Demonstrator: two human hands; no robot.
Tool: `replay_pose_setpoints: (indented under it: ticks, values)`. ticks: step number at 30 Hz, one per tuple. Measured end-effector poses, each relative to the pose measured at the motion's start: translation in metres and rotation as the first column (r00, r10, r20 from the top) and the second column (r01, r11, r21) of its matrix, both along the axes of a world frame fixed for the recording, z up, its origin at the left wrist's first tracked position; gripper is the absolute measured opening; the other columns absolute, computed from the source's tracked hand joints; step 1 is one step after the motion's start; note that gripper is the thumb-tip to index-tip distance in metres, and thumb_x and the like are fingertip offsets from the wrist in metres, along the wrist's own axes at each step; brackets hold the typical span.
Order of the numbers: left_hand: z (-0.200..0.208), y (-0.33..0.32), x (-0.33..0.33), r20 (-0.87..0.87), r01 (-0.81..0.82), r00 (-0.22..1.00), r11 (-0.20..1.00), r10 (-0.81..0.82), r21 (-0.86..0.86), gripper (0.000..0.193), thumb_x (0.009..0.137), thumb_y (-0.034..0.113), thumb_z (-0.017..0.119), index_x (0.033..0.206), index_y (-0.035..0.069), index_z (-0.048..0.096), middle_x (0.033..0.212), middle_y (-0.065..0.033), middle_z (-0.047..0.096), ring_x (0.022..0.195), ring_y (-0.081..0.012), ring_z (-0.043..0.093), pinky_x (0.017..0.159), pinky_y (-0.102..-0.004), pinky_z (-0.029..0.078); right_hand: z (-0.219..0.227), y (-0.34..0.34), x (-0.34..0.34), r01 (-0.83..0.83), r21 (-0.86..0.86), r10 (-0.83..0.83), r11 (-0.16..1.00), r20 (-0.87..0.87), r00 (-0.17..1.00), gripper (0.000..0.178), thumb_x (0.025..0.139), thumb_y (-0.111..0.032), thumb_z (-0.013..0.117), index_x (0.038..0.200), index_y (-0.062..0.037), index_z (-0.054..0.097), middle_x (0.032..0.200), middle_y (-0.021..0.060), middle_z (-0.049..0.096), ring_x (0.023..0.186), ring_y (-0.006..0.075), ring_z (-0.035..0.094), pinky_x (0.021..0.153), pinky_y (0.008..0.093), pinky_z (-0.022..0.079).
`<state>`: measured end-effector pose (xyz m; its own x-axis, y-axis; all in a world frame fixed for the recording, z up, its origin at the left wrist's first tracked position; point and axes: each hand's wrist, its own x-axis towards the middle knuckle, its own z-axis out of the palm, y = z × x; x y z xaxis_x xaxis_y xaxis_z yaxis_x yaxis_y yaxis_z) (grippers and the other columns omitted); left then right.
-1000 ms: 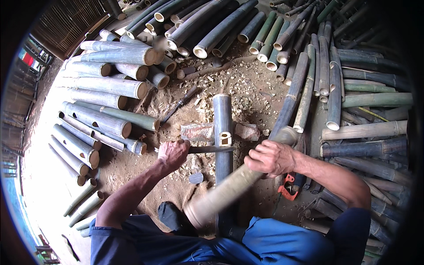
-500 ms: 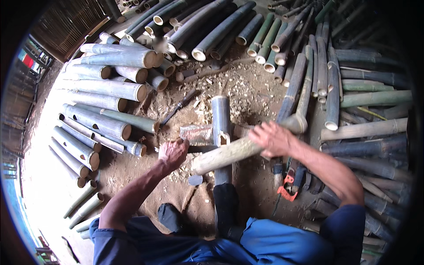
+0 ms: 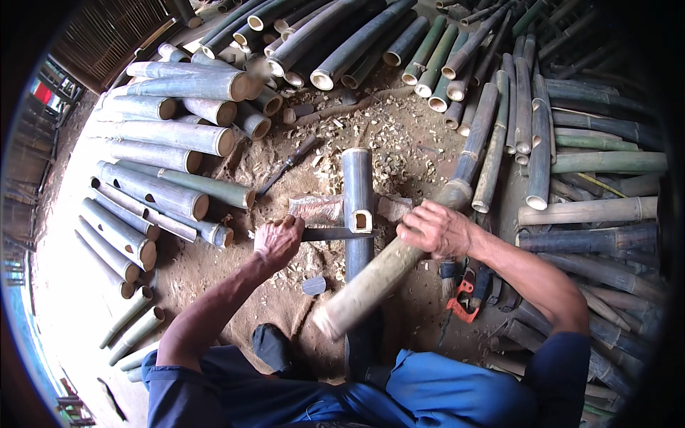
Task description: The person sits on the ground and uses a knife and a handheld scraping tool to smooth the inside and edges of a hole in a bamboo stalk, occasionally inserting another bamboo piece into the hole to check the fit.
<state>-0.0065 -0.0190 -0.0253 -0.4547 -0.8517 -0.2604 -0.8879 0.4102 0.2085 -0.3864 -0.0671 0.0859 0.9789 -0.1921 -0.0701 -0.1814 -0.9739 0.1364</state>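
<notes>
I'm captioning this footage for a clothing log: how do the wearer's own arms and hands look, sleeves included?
The left hand and right hand are ungloved, and both wrists look bare. A plain, dark blue fabric left sleeve and a matching right sleeve end around the elbows, leaving the forearms uncovered. No markings show on either sleeve.

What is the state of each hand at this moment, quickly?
Left hand: closed, holding the blade.
Right hand: closed, holding the pale club.
</notes>
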Motion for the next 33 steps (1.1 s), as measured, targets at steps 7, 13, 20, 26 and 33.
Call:
replay_pose_setpoints:
  ticks: [7,13,20,26,33]
  values:
    - [0.020,-0.028,0.024,-0.495,0.130,0.868,0.978,-0.033,0.162,0.030,0.085,0.034,0.083,0.097,0.007,0.074,0.077,-0.0130,0.071,0.074,-0.0303,0.073,0.066,-0.0408,0.057,0.029,0.002,-0.028,0.648,0.502,-0.796,0.574,0.155,0.585,0.066,0.074,-0.023,0.086,0.124,-0.0007,0.051,0.108,0.0191,0.068,0.095,0.0315,0.072,0.075,0.0439,0.061]
    - [0.014,-0.061,0.021,-0.613,-0.018,0.689,0.855,0.387,0.518,0.044,0.098,0.047,0.069,0.100,0.004,0.078,0.062,-0.0015,0.062,0.055,-0.0143,0.056,0.053,-0.0354,0.045,0.027,0.032,-0.032,0.458,0.837,-0.954,0.298,0.269,0.129,0.065,0.080,-0.023,0.081,0.132,0.0041,0.053,0.110,0.0143,0.067,0.104,0.0220,0.065,0.092,0.0352,0.052]
    - [0.037,-0.069,0.013,-0.365,0.083,0.930,0.990,-0.037,0.111,0.055,0.096,0.058,0.064,0.089,0.005,0.078,0.064,-0.0177,0.064,0.062,-0.0330,0.066,0.060,-0.0459,0.050,0.018,0.069,-0.027,0.210,0.977,-0.999,-0.034,-0.030,-0.021,0.067,0.082,-0.023,0.079,0.137,0.0005,0.048,0.115,0.0083,0.062,0.103,0.0167,0.060,0.093,0.0344,0.051]
    - [0.036,-0.066,0.012,-0.281,0.032,0.960,0.995,-0.003,0.099,0.056,0.095,0.059,0.064,0.083,0.005,0.076,0.065,-0.0168,0.066,0.063,-0.0342,0.068,0.061,-0.0468,0.052,0.019,0.075,-0.023,0.228,0.972,-0.996,-0.056,-0.071,0.060,0.085,0.083,-0.021,0.079,0.151,0.0027,0.034,0.132,0.0111,0.054,0.120,0.0190,0.054,0.103,0.0344,0.045]
    - [0.037,-0.067,0.010,-0.302,0.019,0.953,0.998,-0.002,0.052,0.059,0.094,0.060,0.065,0.077,0.004,0.075,0.062,-0.0164,0.064,0.061,-0.0332,0.068,0.059,-0.0461,0.052,0.025,0.084,-0.015,0.319,0.947,-0.990,-0.037,-0.079,0.120,0.112,0.085,-0.034,0.084,0.156,0.0143,0.011,0.145,0.0257,0.047,0.132,0.0272,0.052,0.111,0.0378,0.043]
